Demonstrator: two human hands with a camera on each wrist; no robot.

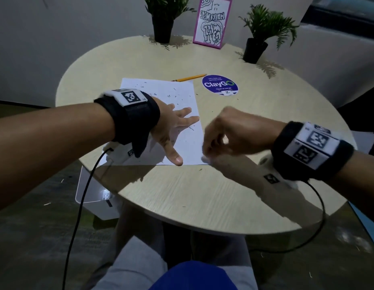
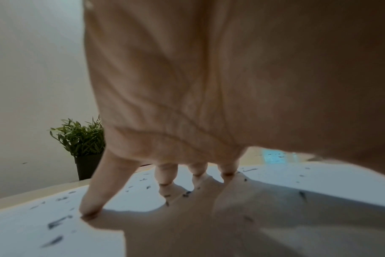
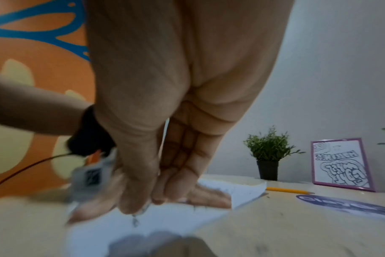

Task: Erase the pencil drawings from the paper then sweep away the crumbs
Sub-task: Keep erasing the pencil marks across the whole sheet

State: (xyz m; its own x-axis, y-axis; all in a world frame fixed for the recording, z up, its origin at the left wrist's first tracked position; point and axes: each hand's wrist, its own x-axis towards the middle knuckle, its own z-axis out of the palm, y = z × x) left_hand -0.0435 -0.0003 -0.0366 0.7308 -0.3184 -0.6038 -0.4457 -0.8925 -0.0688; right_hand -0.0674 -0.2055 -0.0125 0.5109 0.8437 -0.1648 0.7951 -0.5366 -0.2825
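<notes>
A white sheet of paper (image 1: 161, 91) lies on the round table, strewn with dark eraser crumbs (image 1: 177, 96). My left hand (image 1: 171, 126) presses flat on the sheet's lower half with its fingers spread; the left wrist view shows the fingertips (image 2: 92, 207) on the paper (image 2: 319, 182). My right hand (image 1: 211, 143), blurred, hovers curled at the sheet's lower right corner. Its fingertips (image 3: 141, 207) pinch a small pale eraser (image 1: 204, 158) just over the paper (image 3: 176, 219). Faint pencil marks (image 1: 191, 128) show beside my left index finger.
A yellow pencil (image 1: 189, 77) and a round purple sticker (image 1: 220, 85) lie beyond the sheet. Two potted plants (image 1: 163, 24) (image 1: 255, 49) and a pink-framed picture (image 1: 211, 21) stand at the far edge. A white box (image 1: 87, 185) sits on the floor, left of the table.
</notes>
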